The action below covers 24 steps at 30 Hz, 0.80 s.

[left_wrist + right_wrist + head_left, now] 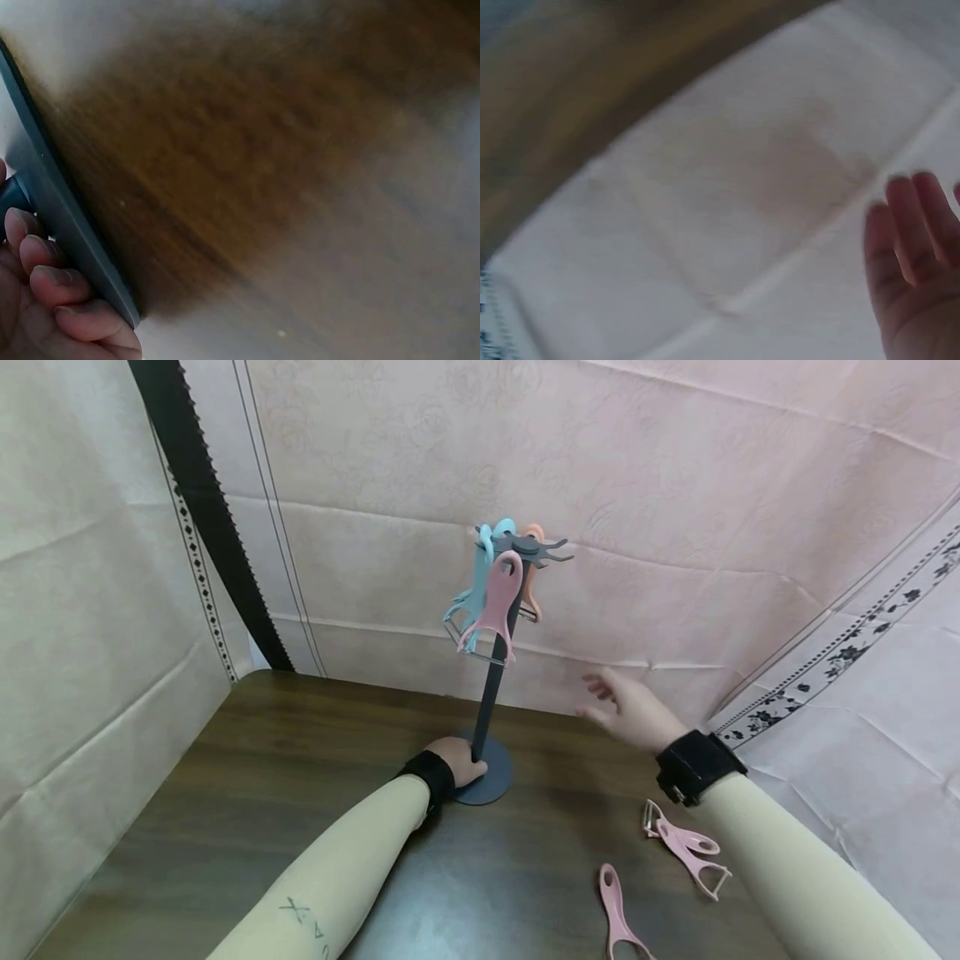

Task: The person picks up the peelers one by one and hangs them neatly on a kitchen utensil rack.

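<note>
A dark grey stand (491,689) with a round base (491,777) and hooked arms (551,552) rises from the table. On its hooks hang light blue peelers (474,597), a pink peeler (501,593) in front and an orange peeler (534,581) behind. My left hand (454,760) grips the foot of the post; in the left wrist view its curled fingers (56,285) lie against the base plate. Held in the air right of the stand, my right hand (633,710) has loosely extended fingers and nothing in it. Pink peelers (682,843) lie overlapping below the right wrist.
Another pink peeler (613,902) lies on the brown wooden table (300,777) near the front edge of the head view. Pale cloth (375,443) hangs behind the table and along both sides. A black strip (217,527) runs down the cloth at left.
</note>
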{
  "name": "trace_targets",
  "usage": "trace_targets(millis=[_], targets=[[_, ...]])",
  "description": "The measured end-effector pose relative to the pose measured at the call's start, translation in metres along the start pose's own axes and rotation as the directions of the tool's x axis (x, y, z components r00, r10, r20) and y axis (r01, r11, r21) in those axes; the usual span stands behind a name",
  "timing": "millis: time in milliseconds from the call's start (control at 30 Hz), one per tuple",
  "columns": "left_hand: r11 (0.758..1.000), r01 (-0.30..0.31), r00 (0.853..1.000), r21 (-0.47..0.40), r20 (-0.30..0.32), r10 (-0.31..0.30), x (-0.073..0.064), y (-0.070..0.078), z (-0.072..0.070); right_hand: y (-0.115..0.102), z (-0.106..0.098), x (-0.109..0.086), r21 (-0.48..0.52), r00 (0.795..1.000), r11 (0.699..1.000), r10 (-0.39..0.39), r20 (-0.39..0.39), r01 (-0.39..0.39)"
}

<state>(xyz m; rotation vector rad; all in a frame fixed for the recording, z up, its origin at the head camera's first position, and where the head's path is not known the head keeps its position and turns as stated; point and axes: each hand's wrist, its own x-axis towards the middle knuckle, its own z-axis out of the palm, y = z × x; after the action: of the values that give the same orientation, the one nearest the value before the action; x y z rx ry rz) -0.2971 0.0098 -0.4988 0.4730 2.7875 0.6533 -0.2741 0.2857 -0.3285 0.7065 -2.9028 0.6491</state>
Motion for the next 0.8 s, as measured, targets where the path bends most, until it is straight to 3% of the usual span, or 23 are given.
trace_targets(millis=[100, 200, 567, 800], targets=[[1.0, -0.006, 1.0, 0.0, -0.005, 0.006, 0.001, -0.002, 0.002, 0.02, 0.012, -0.023, -0.003, 0.992, 0.998, 0.069, 0.107, -0.069], [1.0, -0.017, 1.0, 0.007, -0.011, 0.017, 0.003, -0.003, 0.004, 0.037, 0.022, -0.046, -0.025, 0.978, 0.992, 0.127, 0.164, -0.125], [1.0, -0.023, 1.0, 0.004, -0.012, 0.023, 0.003, -0.004, 0.003, 0.07, 0.035, -0.114, -0.16, 0.938, 0.966, 0.238, 0.254, -0.202], [0.999, -0.025, 1.0, 0.022, -0.013, 0.025, 0.004, -0.004, 0.004, 0.083, 0.034, -0.141, -0.266, 0.893, 0.915, 0.37, 0.256, -0.303]])
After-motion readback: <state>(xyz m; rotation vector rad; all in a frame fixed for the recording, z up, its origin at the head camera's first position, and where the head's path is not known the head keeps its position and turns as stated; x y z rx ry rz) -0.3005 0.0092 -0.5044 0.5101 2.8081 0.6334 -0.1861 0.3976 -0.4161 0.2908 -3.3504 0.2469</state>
